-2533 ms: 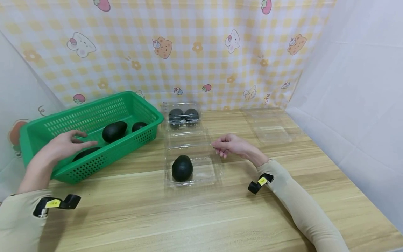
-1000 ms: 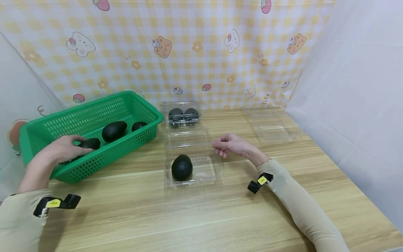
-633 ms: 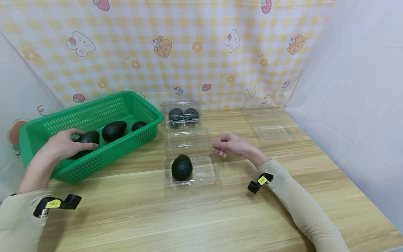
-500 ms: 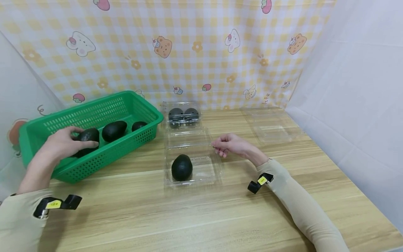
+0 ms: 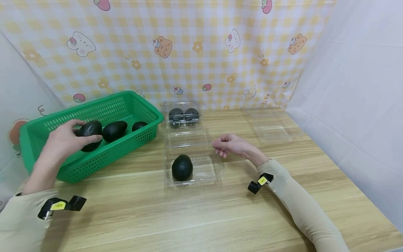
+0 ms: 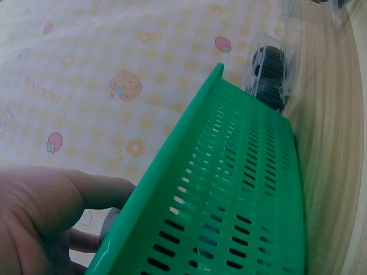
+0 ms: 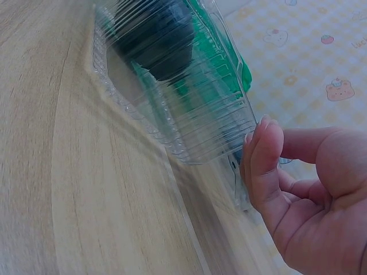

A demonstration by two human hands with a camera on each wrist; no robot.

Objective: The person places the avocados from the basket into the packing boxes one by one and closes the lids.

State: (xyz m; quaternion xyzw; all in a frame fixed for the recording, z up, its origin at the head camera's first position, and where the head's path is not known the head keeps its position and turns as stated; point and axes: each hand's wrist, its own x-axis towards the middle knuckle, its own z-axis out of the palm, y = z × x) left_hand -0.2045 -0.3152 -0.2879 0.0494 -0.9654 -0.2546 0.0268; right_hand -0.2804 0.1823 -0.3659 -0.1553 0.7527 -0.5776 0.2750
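At 9 o'clock lies the green basket (image 5: 116, 154); toward 6 o'clock, the unfolded clear container (image 5: 204, 168). The right hand (image 5: 232, 144) pinches the container's edge at its 2 o'clock, thumb and forefinger nearly meeting (the other fingers curl below). The left hand (image 5: 66, 138), thumb and fingers parted wide, grasps a dark fruit (image 5: 92, 129) within the basket's outline, just beside its neighbouring fruit (image 5: 114, 131) toward 3 o'clock.

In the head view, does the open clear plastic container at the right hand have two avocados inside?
No, the open clear plastic container has only one avocado, at the left side of the picture's view of it.
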